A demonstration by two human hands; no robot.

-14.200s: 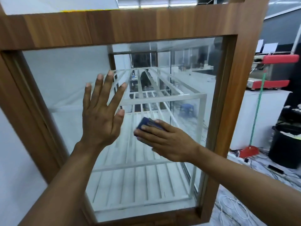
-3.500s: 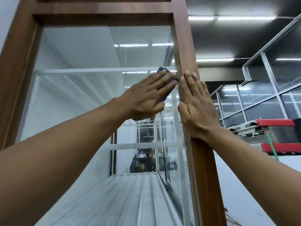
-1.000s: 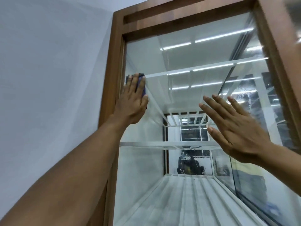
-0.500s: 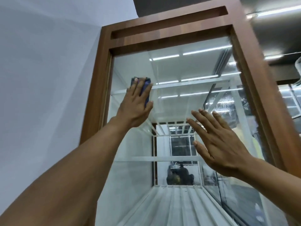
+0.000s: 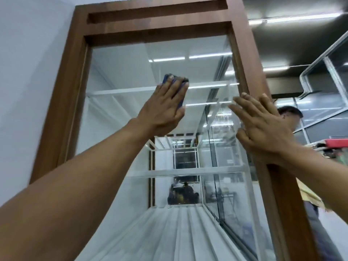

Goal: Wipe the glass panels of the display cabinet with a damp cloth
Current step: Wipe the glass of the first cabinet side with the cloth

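Observation:
The tall display cabinet has a brown wooden frame [image 5: 62, 102] around a large glass panel [image 5: 120, 68]. My left hand [image 5: 163, 108] is raised high on the glass, its straight fingers pressing a blue cloth [image 5: 167, 78] flat against the upper middle of the panel. Only the cloth's top edge and a strip beside my fingers show. My right hand [image 5: 261, 127] lies flat with fingers spread at the panel's right edge, partly on the glass and partly over the right wooden post [image 5: 278, 185]. White shelf bars show inside.
A white wall [image 5: 28, 72] runs along the cabinet's left side. Another person [image 5: 291, 114] stands behind the right post. A red object [image 5: 337, 143] sits at the far right, with glass partitions [image 5: 320, 104] and ceiling strip lights beyond.
My left hand has slid the cloth rightward from the left edge of the glass toward the upper middle. My right hand has moved right, onto the panel's edge and the post.

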